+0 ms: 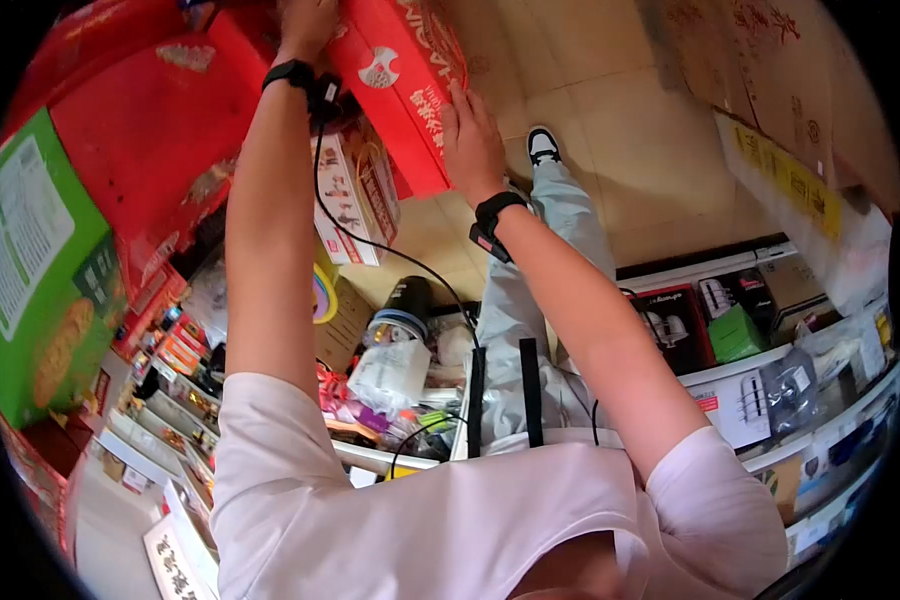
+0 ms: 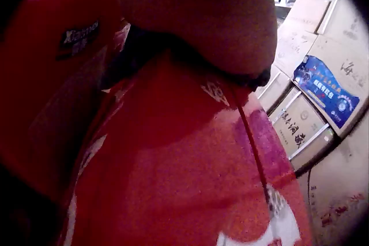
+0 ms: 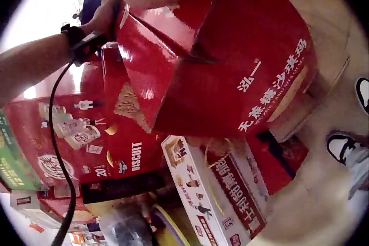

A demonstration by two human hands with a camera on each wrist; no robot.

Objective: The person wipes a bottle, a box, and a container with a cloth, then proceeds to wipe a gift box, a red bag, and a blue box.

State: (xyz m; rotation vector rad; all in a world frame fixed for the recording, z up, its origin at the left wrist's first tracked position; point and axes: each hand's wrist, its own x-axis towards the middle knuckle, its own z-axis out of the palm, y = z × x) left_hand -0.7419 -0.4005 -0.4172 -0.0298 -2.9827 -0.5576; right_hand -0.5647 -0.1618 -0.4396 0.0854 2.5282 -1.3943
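A long red box (image 1: pixel 400 95) with white lettering is between the two hands. My right hand (image 1: pixel 473 145) lies along its right side, fingers nearly straight and touching the cardboard. At the box's far left edge is my left hand (image 1: pixel 308 28), its fingertips cut off by the head view. The left wrist view shows that hand (image 2: pixel 199 18) dark and close over the red box (image 2: pixel 167 159), fingers indistinct. In the right wrist view, the red box (image 3: pixel 253 55) has folded end flaps, and the left hand (image 3: pixel 105 16) is at its far end.
Larger red cartons (image 1: pixel 155 150) and a green box (image 1: pixel 40 270) stand at the left. A white carton with a yellow cord (image 3: pixel 202 200) sits below the red box. Shelves of goods (image 1: pixel 760 370) lie near the legs; brown cartons (image 1: pixel 770 70) are at the right.
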